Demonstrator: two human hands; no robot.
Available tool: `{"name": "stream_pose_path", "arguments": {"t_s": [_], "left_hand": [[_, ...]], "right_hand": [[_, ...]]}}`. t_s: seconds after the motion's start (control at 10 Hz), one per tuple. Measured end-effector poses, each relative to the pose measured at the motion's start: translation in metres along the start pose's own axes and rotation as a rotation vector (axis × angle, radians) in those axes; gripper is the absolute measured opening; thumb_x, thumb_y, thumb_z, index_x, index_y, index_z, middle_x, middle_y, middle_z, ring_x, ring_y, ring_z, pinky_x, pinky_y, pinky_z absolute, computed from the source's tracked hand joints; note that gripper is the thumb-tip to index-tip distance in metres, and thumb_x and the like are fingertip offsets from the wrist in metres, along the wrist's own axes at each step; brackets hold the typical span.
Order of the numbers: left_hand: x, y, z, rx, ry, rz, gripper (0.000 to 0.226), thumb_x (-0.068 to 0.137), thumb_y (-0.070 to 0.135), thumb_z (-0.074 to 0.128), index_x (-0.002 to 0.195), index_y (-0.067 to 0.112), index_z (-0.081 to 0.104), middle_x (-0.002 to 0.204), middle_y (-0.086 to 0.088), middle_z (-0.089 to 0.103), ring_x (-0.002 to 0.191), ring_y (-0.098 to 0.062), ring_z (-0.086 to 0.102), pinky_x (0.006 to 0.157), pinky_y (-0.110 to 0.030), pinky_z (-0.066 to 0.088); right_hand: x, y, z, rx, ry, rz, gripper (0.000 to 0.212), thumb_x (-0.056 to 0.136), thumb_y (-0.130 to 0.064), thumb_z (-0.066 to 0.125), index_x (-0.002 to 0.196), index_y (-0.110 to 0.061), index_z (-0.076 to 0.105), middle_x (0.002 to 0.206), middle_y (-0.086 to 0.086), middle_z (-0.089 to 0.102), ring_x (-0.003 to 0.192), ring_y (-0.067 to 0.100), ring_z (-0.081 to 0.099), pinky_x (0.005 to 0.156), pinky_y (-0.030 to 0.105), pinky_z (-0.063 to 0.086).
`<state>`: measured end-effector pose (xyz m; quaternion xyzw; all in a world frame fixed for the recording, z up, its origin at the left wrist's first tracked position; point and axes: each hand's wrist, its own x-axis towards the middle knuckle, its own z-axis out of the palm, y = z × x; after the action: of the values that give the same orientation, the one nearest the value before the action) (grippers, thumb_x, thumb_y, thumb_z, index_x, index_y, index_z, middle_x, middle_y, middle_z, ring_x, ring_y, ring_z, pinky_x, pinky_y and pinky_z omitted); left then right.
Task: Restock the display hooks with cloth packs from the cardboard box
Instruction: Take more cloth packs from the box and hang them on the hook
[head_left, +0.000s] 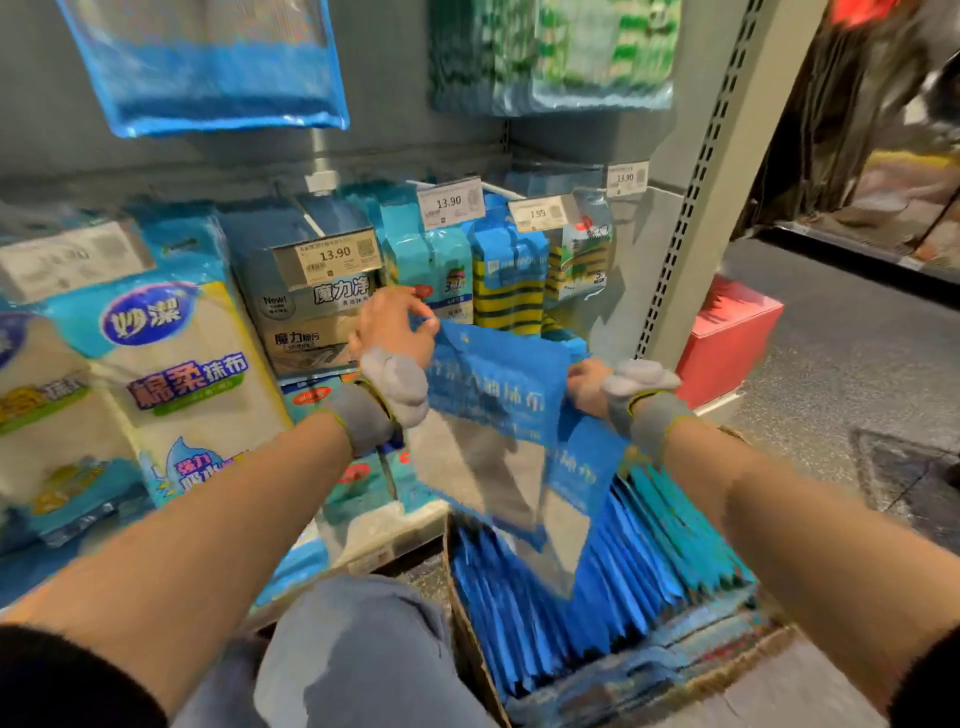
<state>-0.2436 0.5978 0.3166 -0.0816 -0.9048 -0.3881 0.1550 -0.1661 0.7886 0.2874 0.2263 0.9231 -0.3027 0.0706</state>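
Down at the low end of the cleaning-goods wall, the cardboard box (470, 644) sits on the floor by the person's knee, crammed with blue cloth packs (675, 551) standing on edge. One pack (498, 405) (maybe a couple together, too blurry to tell) is held above the box between both hands. The left hand (397, 325) pinches its top-left corner and the right hand (587, 387) is curled round the top-right one, with the display hooks (501, 190) a bit beyond. It looks light, floppy and slick with plastic film, so I'd grab the stiffer top strip, not the saggy middle.
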Motion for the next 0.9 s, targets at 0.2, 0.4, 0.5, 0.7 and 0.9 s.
{"name": "stream_pose_path", "arguments": {"t_s": [0.2, 0.4, 0.5, 0.7, 0.9], "left_hand": [[0.018, 0.031, -0.080, 0.235, 0.064, 0.153, 0.012, 0.088, 0.022, 0.057, 0.096, 0.024, 0.065, 0.119, 0.000, 0.060, 0.125, -0.020, 0.045, 0.110, -0.039, 0.018], [0.028, 0.044, -0.154, 0.059, 0.037, 0.072, 0.007, 0.091, 0.015, 0.044, 0.091, 0.021, 0.050, 0.093, -0.011, 0.061, 0.086, -0.034, 0.055, 0.076, -0.041, 0.045], [0.044, 0.043, -0.194, 0.006, 0.084, 0.047, 0.012, 0.092, 0.013, 0.044, 0.084, 0.022, 0.045, 0.090, -0.007, 0.057, 0.084, -0.029, 0.053, 0.078, -0.038, 0.045], [0.068, 0.041, -0.253, -0.076, 0.121, 0.014, 0.014, 0.087, 0.011, 0.056, 0.079, 0.023, 0.055, 0.112, -0.009, 0.065, 0.110, -0.027, 0.058, 0.087, -0.028, 0.042], [0.086, 0.035, -0.306, -0.131, 0.139, -0.001, 0.020, 0.087, 0.011, 0.060, 0.104, 0.009, 0.071, 0.111, -0.013, 0.069, 0.105, -0.024, 0.062, 0.077, -0.021, 0.045]], "right_hand": [[-0.021, -0.069, -0.069, -0.181, 0.111, -0.267, 0.018, 0.088, -0.020, 0.057, 0.095, -0.012, 0.071, 0.084, 0.007, 0.059, 0.085, 0.019, 0.057, 0.080, 0.025, 0.046], [-0.040, -0.133, -0.113, -0.305, 0.279, -0.350, 0.012, 0.084, -0.031, 0.064, 0.086, -0.022, 0.072, 0.080, -0.003, 0.063, 0.083, 0.017, 0.056, 0.087, 0.032, 0.045], [-0.041, -0.181, -0.126, -0.276, 0.503, -0.394, 0.013, 0.088, -0.020, 0.057, 0.084, -0.029, 0.064, 0.068, -0.016, 0.050, 0.093, 0.016, 0.056, 0.092, 0.036, 0.029], [-0.047, -0.261, -0.135, -0.032, 0.582, -0.674, 0.017, 0.096, -0.023, 0.047, 0.086, -0.029, 0.058, 0.104, -0.002, 0.067, 0.106, 0.025, 0.058, 0.095, 0.040, 0.034], [-0.073, -0.343, -0.144, -0.063, 0.592, -0.901, 0.019, 0.096, -0.027, 0.051, 0.096, -0.017, 0.067, 0.089, -0.004, 0.067, 0.103, 0.026, 0.059, 0.098, 0.039, 0.033]]}}
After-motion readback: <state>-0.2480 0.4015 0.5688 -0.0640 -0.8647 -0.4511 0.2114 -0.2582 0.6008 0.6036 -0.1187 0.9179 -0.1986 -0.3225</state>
